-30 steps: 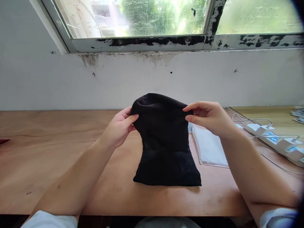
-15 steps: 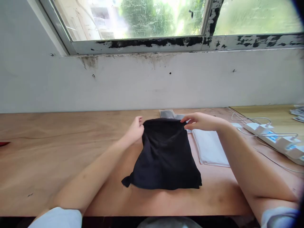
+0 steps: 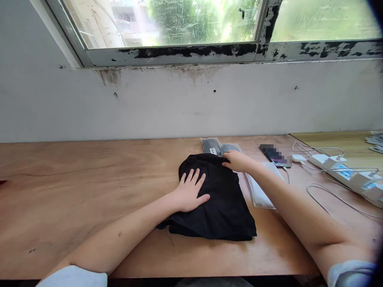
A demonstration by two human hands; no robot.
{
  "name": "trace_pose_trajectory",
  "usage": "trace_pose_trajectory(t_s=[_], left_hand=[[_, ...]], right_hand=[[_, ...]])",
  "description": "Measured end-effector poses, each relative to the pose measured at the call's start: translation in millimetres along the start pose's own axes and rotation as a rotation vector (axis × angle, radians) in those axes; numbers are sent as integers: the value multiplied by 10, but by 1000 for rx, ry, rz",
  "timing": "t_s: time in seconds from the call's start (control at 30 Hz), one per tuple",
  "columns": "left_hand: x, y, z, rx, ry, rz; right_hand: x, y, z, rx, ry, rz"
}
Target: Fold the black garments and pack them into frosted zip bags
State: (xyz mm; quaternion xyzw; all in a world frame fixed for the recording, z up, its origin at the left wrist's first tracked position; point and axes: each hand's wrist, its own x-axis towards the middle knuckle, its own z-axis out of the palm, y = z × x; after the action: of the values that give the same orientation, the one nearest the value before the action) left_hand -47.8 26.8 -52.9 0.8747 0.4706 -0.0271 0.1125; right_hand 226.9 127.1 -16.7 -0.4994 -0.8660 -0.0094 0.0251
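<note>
A black cloth (image 3: 221, 211) lies on the wooden table, its near edge wide and its far edge rounded. My left hand (image 3: 190, 193) rests flat on the left part of the cloth with fingers spread. At the far right corner of the cloth is my right hand (image 3: 236, 161), its fingers bent over the edge; whether they pinch the fabric is hard to make out.
Grey packets in clear plastic (image 3: 211, 146) lie behind the cloth. To the right are a white flat packet (image 3: 260, 191), a phone (image 3: 272, 154) on a cable and a white power strip (image 3: 344, 173) with chargers. A wall with a window rises behind the table (image 3: 74, 179).
My left hand has moved from the cloth's far left corner down onto its surface, fingers now spread. The cloth's far edge has dropped slightly and rounded. My right hand has shifted slightly left and down.
</note>
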Motion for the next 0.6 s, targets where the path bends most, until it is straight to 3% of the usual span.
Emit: trace_pose_trajectory(t_s=[0.13,0.27,0.47,0.6], left_hand=[[-144,90,-132,5,-68,153],[-256,206,-79,-8,-78,327],[-203,247,-40,-35,-82,360],[-71,182,-82,-55,154,250]], right_hand=[[57,44,63,56,98,6],[94,100,185,31,228,60],[113,103,438,-49,163,17],[114,55,533,-106,97,23]])
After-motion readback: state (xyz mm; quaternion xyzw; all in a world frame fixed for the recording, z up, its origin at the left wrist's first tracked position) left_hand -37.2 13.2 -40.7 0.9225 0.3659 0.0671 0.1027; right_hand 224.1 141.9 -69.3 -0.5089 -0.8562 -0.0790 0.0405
